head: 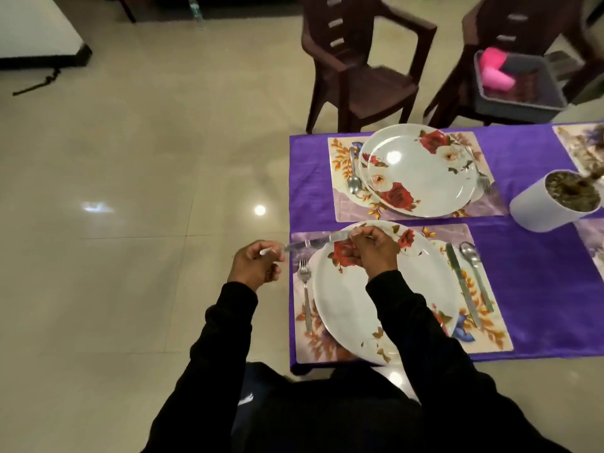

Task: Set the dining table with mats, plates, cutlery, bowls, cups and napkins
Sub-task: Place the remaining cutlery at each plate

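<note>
Your table [536,289] is covered with a purple cloth, and you see two floral mats lying flat on it at the end nearest you: the near mat [483,325] and, just beyond it, the far mat [343,165]. Edges of two more mats [578,145] show at the right side of the view. A white pot [536,210] stands on the cloth to the right of the far mat, near the gap between the two mats.

The right hand [371,253] hides the near plate's [385,295] far rim, and the held knife [310,242] is motion-blurred.
</note>
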